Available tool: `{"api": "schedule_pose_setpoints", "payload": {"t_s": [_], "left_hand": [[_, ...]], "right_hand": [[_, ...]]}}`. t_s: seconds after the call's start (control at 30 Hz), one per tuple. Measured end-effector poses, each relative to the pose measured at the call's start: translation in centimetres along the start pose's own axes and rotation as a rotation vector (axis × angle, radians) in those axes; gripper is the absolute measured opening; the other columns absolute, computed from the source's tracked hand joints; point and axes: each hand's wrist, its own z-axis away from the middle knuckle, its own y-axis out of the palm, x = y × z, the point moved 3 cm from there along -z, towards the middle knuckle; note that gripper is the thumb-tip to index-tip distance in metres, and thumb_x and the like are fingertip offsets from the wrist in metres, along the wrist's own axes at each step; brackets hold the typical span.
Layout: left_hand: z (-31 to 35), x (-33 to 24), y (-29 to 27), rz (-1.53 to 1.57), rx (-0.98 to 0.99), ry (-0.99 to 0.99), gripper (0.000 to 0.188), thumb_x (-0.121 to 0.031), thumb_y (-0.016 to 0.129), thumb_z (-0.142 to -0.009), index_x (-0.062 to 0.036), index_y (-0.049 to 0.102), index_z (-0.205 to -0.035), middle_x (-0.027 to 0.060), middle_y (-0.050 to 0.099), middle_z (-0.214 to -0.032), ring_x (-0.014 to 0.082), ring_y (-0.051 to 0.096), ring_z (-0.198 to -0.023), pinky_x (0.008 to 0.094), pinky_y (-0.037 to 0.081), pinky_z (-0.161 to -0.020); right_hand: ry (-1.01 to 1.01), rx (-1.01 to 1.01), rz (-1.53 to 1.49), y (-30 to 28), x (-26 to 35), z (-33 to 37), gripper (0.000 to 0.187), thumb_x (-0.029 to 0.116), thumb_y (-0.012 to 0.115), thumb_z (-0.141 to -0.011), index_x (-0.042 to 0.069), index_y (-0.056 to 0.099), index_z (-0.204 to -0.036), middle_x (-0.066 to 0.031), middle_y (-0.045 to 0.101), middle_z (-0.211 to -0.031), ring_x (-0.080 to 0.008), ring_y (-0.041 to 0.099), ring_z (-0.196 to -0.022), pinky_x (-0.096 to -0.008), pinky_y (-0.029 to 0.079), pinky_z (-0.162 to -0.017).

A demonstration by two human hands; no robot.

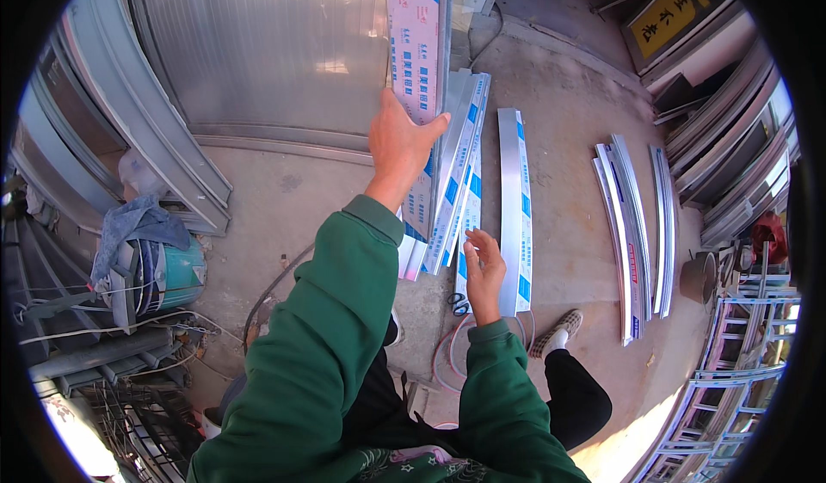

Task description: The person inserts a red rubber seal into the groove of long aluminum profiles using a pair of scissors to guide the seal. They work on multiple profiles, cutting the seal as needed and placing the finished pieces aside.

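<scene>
My left hand (399, 143) is closed around a long aluminium profile (415, 53) wrapped in pink, white and blue printed film. The thumb lies along its right edge, and the fingers go behind the left edge out of sight. The profile runs upward past the top of the view. Lower and to the right, my right hand (483, 272) is open with bent fingers and holds nothing. Its fingertips are near a stack of film-covered profiles (465, 173) on the floor. Right of that stack lies a wide silver profile (511, 190) with blue-and-white film along one side.
A large ribbed metal panel (267, 61) stands at the far left. More profiles (632, 233) lie on the floor at right, near a bucket (698, 276). Black-handled scissors (459, 303) and a looped hose (440, 364) are by my feet. A teal bucket (182, 275) stands at left.
</scene>
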Motion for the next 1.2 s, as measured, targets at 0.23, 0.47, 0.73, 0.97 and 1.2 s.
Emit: {"api": "schedule_pose_setpoints", "payload": {"t_s": [0.23,0.47,0.73,0.97,1.2], "left_hand": [[-6.7,11.5,-3.3,-0.251,-0.221,-0.090,0.064,-0.037,0.086,-0.075,-0.0027,0.049,-0.114,0.0196,0.071,-0.105,0.0381,0.070,-0.097,0.0473,0.052,-0.085],[-11.9,14.5,0.1,-0.227,-0.206,-0.078,0.067,-0.039,0.087,-0.075,-0.0031,0.050,-0.118,0.0189,0.071,-0.107,0.0376,0.069,-0.100,0.0467,0.052,-0.086],[-14.4,15.5,3.9,-0.282,-0.227,-0.039,0.072,-0.044,0.084,-0.076,-0.0020,0.049,-0.123,0.0184,0.069,-0.113,0.0388,0.067,-0.105,0.0496,0.051,-0.089],[-14.9,19.1,3.9,-0.417,-0.146,-0.007,0.083,-0.054,0.083,-0.075,0.0036,0.051,-0.126,0.0212,0.067,-0.118,0.0379,0.065,-0.111,0.0482,0.051,-0.094],[-15.0,17.3,1.3,-0.511,-0.194,0.129,0.095,-0.055,0.076,-0.083,0.0115,0.043,-0.142,0.0291,0.057,-0.133,0.0381,0.059,-0.123,0.0457,0.046,-0.103]], "right_hand": [[0.246,-0.003,0.054,-3.3,-6.1,5.4,0.020,0.013,0.063,-0.099,0.000,0.067,-0.114,-0.0120,0.076,-0.102,-0.0207,0.072,-0.093,-0.0338,0.056,-0.076],[0.300,-0.066,0.062,-5.6,-10.1,5.3,0.018,0.007,0.062,-0.098,-0.003,0.067,-0.111,-0.0129,0.074,-0.097,-0.0187,0.071,-0.089,-0.0309,0.054,-0.075],[0.214,-0.197,0.255,-10.0,-14.8,2.7,0.018,0.008,0.064,-0.094,-0.003,0.067,-0.109,-0.0167,0.073,-0.099,-0.0260,0.071,-0.088,-0.0363,0.055,-0.077],[0.330,-0.175,0.897,-13.0,-21.8,0.3,0.066,0.019,0.080,-0.080,-0.005,0.049,-0.133,-0.0261,0.053,-0.139,-0.0419,0.051,-0.128,-0.0485,0.044,-0.105],[0.466,-0.021,1.094,-9.6,-23.3,0.6,0.087,0.023,0.085,-0.075,-0.006,0.040,-0.144,-0.0215,0.034,-0.159,-0.0393,0.034,-0.146,-0.0534,0.037,-0.114]]}}
